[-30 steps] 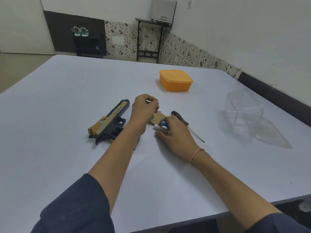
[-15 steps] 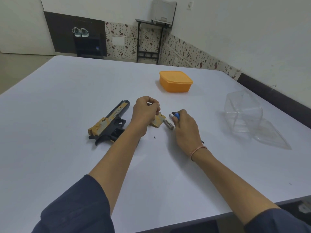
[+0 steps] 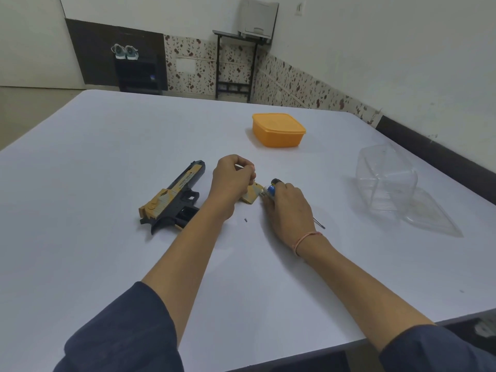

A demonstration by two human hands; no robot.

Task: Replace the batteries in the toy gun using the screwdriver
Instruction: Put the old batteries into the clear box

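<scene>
The black and tan toy gun (image 3: 174, 200) lies on its side on the white table, left of my left forearm. My left hand (image 3: 230, 181) hovers closed just right of it, pinching a small white item (image 3: 239, 166), seemingly a battery. The tan battery cover (image 3: 251, 196) lies between my hands. My right hand (image 3: 285, 210) grips a blue and white battery (image 3: 268, 190) beside the cover. The hand rests over the screwdriver, hiding all but its black handle end (image 3: 275, 181) and its metal tip (image 3: 319, 224). A tiny dark screw (image 3: 245, 219) lies loose near my left wrist.
An orange lidded box (image 3: 279, 130) stands farther back on the table. A clear plastic container (image 3: 386, 181) with its lid (image 3: 432, 216) sits at the right. The table's front edge (image 3: 322, 345) runs below my arms, and a wall is close on the right.
My right hand has carried the blue and white battery away from me and to the right, over the screwdriver and next to the cover. The small screw is now uncovered. My left hand has barely moved.
</scene>
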